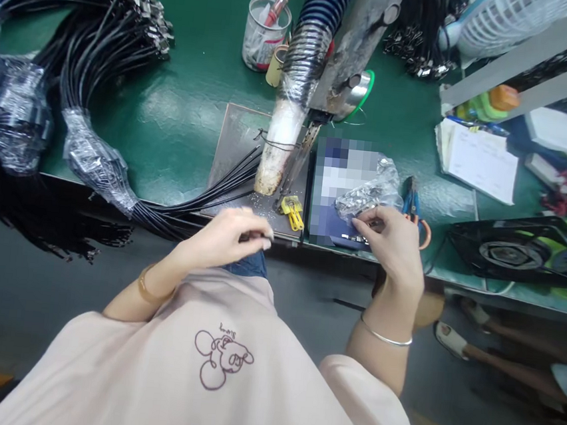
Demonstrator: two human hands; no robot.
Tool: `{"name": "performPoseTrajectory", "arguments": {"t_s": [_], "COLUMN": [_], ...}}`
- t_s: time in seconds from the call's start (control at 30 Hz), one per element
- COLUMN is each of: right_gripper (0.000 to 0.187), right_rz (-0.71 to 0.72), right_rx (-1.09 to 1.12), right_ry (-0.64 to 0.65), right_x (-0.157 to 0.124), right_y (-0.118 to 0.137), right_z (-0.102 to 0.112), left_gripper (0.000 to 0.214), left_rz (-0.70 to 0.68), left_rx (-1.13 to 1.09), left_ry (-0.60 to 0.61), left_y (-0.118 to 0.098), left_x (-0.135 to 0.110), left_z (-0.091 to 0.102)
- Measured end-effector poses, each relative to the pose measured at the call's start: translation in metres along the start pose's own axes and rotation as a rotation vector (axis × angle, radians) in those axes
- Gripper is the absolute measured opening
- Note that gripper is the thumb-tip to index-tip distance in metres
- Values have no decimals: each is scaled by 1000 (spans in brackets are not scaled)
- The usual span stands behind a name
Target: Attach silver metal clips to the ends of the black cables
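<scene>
My left hand (231, 237) is closed just in front of the table edge, thumb and forefinger tips close together. Whether anything small sits between them is hidden. Beside it, black cables (177, 219) run across the edge from a plastic-wrapped bundle (98, 161) onto a dark board (235, 134). A yellow plastic piece (292, 212) lies at the board's front edge. My right hand (391, 239) bends down in a pinch at a clear plastic bag (370, 191) on a blue surface (322, 233). Small metal parts (354, 239) lie under its fingertips; what it grips cannot be made out.
A taped exhaust hose (294, 100) and a soldering iron-like rod (299, 157) reach down in the middle. Pliers (414, 212) lie right of my right hand, near a black fan (515, 251). Cable bundles (99, 41) fill the left. A cup (264, 37) stands behind.
</scene>
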State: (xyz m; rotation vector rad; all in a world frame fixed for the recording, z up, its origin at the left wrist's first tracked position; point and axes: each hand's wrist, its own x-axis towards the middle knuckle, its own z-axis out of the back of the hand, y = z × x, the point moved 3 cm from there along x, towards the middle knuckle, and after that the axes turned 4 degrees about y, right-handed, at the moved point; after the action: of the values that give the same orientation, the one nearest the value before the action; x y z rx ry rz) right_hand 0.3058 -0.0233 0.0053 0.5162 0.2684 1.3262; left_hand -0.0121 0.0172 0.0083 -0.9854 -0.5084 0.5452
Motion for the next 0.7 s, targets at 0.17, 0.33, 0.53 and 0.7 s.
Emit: {"name": "performPoseTrajectory", "arguments": {"t_s": [0.17, 0.33, 0.53, 0.7], "right_gripper": [18, 21, 14, 15], "right_rz": [20, 63, 61, 58], "right_rx": [-197, -226, 20, 554], "right_ry": [24, -25, -296, -238], "right_x": [1, -1, -24, -51], "right_y": [9, 18, 48, 90], "right_z": [-4, -6, 5, -14], "left_gripper": [12, 25, 39, 27], "left_rz": [-4, 352, 426, 419], "left_rx": [-441, -880, -1034, -976], "left_ry": [522, 99, -250, -289], "left_y": [-4, 19, 22, 16], "left_x": [-4, -6, -3, 5], "left_z": [-24, -27, -23, -23]}}
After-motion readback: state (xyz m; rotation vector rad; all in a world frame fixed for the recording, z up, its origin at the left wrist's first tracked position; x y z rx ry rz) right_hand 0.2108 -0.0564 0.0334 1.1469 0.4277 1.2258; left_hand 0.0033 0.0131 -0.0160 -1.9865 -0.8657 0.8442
